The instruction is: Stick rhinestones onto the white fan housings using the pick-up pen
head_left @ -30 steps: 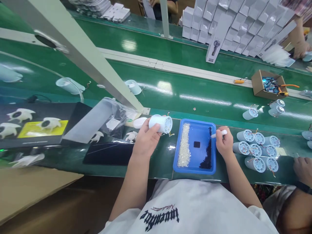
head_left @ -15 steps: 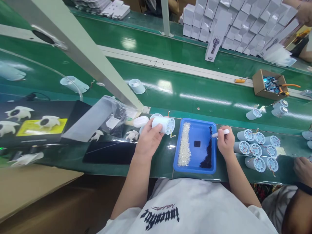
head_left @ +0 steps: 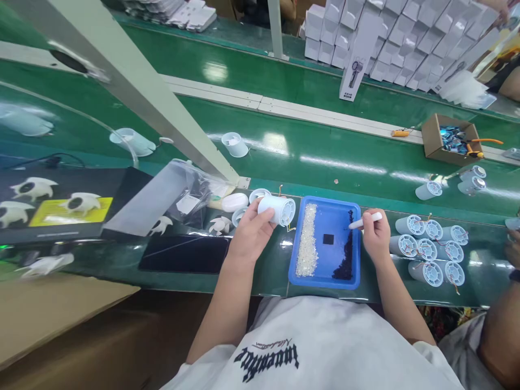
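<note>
My left hand [head_left: 252, 234] is wrapped round a white plastic cylinder [head_left: 277, 209] with a vented end and thin wires, held on its side just left of a blue tray [head_left: 325, 279]. The tray holds a strip of small clear pieces [head_left: 307, 240], a strip of small black pieces [head_left: 345, 255] and a black square [head_left: 328, 239]. My right hand [head_left: 376, 236] pinches a white pen-like tool [head_left: 365, 221], whose tip points at the black pieces by the tray's right wall.
Several white cylinders [head_left: 426, 249] lie grouped right of the tray. A plastic bag [head_left: 182, 197] and a dark sheet with white fan blades [head_left: 49, 208] lie to the left. A slanted metal post [head_left: 138, 89] crosses the green belt. A cardboard box [head_left: 447, 141] and stacked white boxes [head_left: 390, 38] stand beyond. Another person's arm [head_left: 501, 336] is at the right.
My left hand has shifted the cylinder slightly right, toward the tray. The right hand's tool stays over the black pieces. The neighbour's hand at the right has drawn back.
</note>
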Motion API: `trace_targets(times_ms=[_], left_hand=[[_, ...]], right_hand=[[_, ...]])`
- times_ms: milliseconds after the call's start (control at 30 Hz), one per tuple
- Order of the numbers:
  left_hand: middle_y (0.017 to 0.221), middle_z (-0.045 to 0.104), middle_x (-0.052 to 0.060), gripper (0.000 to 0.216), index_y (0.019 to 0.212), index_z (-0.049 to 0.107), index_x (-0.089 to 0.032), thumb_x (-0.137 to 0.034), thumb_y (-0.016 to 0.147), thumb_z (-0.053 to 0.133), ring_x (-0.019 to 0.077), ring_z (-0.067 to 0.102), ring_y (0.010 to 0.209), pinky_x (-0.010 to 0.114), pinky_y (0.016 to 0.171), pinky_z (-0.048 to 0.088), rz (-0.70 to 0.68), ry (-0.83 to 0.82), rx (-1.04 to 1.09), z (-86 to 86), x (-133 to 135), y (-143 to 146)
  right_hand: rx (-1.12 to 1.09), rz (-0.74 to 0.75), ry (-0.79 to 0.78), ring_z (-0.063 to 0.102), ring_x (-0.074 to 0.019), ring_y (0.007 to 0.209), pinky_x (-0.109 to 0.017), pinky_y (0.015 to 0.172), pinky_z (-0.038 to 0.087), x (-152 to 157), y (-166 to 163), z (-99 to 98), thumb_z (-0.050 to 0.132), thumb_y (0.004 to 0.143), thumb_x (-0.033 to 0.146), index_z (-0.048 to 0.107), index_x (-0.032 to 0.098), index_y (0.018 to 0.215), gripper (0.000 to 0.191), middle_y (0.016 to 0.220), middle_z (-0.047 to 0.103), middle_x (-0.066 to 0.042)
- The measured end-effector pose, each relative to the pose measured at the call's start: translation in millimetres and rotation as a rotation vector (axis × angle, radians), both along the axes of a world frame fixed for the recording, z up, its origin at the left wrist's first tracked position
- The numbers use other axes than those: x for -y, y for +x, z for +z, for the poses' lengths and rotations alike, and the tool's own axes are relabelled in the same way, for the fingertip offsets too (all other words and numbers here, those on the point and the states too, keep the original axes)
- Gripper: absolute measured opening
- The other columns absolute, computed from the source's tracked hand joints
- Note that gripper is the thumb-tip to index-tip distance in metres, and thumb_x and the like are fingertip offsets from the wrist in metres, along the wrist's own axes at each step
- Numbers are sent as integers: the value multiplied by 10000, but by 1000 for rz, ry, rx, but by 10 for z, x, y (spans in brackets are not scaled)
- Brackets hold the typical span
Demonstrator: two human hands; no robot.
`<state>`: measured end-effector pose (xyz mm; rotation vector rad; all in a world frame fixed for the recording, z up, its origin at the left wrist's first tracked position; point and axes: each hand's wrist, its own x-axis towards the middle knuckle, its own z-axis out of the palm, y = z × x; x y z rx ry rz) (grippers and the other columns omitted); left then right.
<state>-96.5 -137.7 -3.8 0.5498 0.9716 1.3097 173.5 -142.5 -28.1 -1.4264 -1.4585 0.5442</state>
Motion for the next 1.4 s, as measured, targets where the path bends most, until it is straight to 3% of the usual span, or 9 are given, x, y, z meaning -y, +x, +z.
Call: trace_targets(times_ms=[100, 300, 600, 767, 900, 1267, 1400], left_hand=[[929, 715, 37, 482, 899, 634, -197, -394, 537, 884, 171, 671, 874, 218, 686, 540, -10, -6, 32, 1, -2, 18], [855, 692, 5, 477, 883, 644, -196, -361, 515, 900, 128, 644, 791, 200, 686, 537, -9, -31, 59, -8, 3, 50], [852, 664, 3, 414, 883, 619, -190, -317, 571, 859, 126, 617, 785, 211, 679, 512, -46, -35, 29, 15, 18, 75], [831, 644, -3, 455, 867, 628, -183, -332, 523, 885, 116, 595, 767, 211, 668, 505, -42, -65, 30, 33, 22, 86], [790, 613, -18, 432, 841, 631, -188, -319, 518, 887, 100, 572, 736, 193, 650, 492, -22, -59, 26, 29, 22, 75], [802, 606, -14, 381, 849, 616, -200, -293, 567, 854, 111, 577, 746, 210, 657, 495, -35, -60, 9, 5, 27, 53], [782, 602, -26, 389, 846, 615, -196, -283, 558, 861, 95, 571, 722, 191, 632, 487, -31, -57, 39, 6, 17, 61]], right_hand=[[-26, 42, -48, 543, -136, 519, -273, 529, 434, -3, -19, -10, 525, 920, 493, 513, 219, 774, 311, 589, 554, 39], [36, -35, 65, 531, -129, 536, -266, 536, 428, 21, 12, 0, 521, 930, 437, 511, 217, 768, 273, 626, 544, 36], [295, 248, 104, 521, -133, 558, -267, 547, 423, 59, -23, 28, 527, 933, 354, 498, 227, 757, 219, 646, 560, 24], [288, 92, 293, 539, -140, 590, -271, 558, 429, 56, 34, 35, 493, 945, 290, 483, 229, 777, 179, 682, 564, 15], [316, 13, 327, 524, -135, 572, -264, 540, 413, 38, 59, 27, 500, 933, 246, 479, 229, 773, 162, 667, 544, 25], [330, 47, 283, 525, -137, 564, -266, 537, 413, 2, 48, -16, 500, 931, 246, 478, 231, 775, 158, 656, 545, 26], [369, 127, 257, 540, -141, 599, -271, 559, 426, -44, 47, 23, 519, 935, 267, 492, 228, 788, 154, 684, 561, 17]])
